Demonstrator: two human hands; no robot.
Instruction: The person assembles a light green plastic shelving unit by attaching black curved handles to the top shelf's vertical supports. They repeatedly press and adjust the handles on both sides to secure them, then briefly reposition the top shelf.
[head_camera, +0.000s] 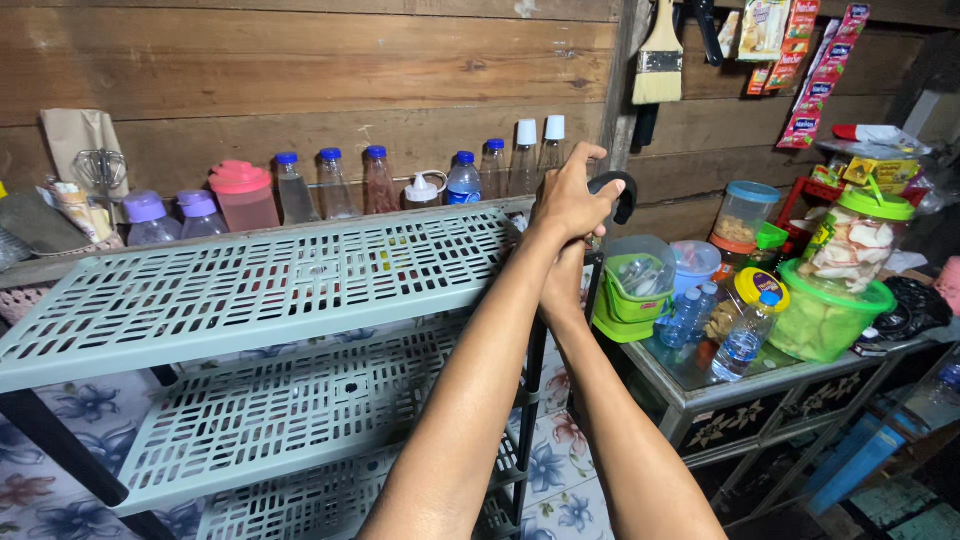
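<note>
A grey-green plastic shelf rack (250, 280) with slotted tiers and black posts stands against a wooden wall. My left hand (572, 195) is raised over the rack's right front corner, its fingers closed around a black curved piece (620, 192). Just below it, my right hand (566, 285) wraps the black corner post (530, 400) under the top tier. My left forearm partly hides the right hand. The rack's tiers are bare.
Plastic bottles (462, 180) and a pink-lidded jug (242, 195) line the ledge behind the rack. To the right, a glass-topped cabinet (690, 375) carries tubs, a green snack jar (830, 310) and water bottles. A paintbrush (660, 60) hangs on the wall.
</note>
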